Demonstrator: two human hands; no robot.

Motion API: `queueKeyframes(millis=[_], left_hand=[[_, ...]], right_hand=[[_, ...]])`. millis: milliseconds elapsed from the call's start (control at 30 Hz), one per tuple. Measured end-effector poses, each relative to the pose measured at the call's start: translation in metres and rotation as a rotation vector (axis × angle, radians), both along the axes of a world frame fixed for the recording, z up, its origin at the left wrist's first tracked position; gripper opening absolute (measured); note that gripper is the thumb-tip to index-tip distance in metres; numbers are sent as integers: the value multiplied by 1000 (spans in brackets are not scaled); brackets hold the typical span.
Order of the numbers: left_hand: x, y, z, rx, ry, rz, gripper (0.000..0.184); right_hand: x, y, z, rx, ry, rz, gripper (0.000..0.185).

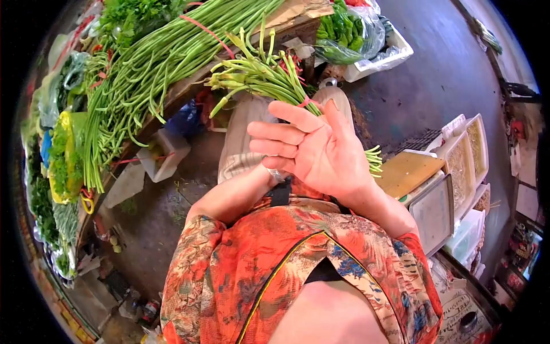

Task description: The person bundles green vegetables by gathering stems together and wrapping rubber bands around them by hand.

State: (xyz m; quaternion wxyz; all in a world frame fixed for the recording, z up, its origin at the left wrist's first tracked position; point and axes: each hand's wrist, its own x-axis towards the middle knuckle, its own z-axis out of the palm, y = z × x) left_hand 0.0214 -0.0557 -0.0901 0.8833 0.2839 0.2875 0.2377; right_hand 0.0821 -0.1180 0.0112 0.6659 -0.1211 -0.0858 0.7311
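A bunch of green garlic scapes (258, 74) with pale bud tips lies over my lap, tied by a pink band (310, 102). My right hand (321, 146) is in front of it, palm facing up at me. Its fingers stretch to the left, apart and slightly bent, with nothing on the palm. The cut ends of the bunch (373, 161) show past the right side of this hand. My left forearm (235, 198) reaches in from the left, with a silvery band (276, 174) at the wrist. Behind the right hand my left hand is hidden, so its grip cannot be seen.
A large pile of long green stalks (172, 57) lies on a stand at upper left, beside leafy greens (129, 20). Bagged green peppers (342, 31) sit in a white foam box (381, 66). Clear bins (458, 166) and a brown board (405, 174) stand on the right.
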Motion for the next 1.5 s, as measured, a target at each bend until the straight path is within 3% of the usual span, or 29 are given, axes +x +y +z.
queueKeyframes(millis=[233,833,1067,1200,1233,1300,1367,1500], left_hand=[[2,-3,3,20,-2,4,14],[7,-4,6,110,14,36,18],[9,1,5,125,9,9,19],[10,10,5,-3,39,-162,21],[10,10,7,-9,46,-165,21],[8,8,10,-116,30,-131,21],[8,11,4,-78,-10,-165,19],[8,11,4,-13,14,-210,13]], right_hand=[[-1,2,-15,-31,214,22,72],[-1,-2,-28,0,323,16,71],[-4,-13,-39,160,76,43,51],[-5,-25,-37,229,-43,103,44],[-3,-29,-32,223,-36,99,44],[2,-38,-27,176,-320,211,55],[6,-40,-29,376,-333,191,40],[20,-39,-22,797,-472,132,38]])
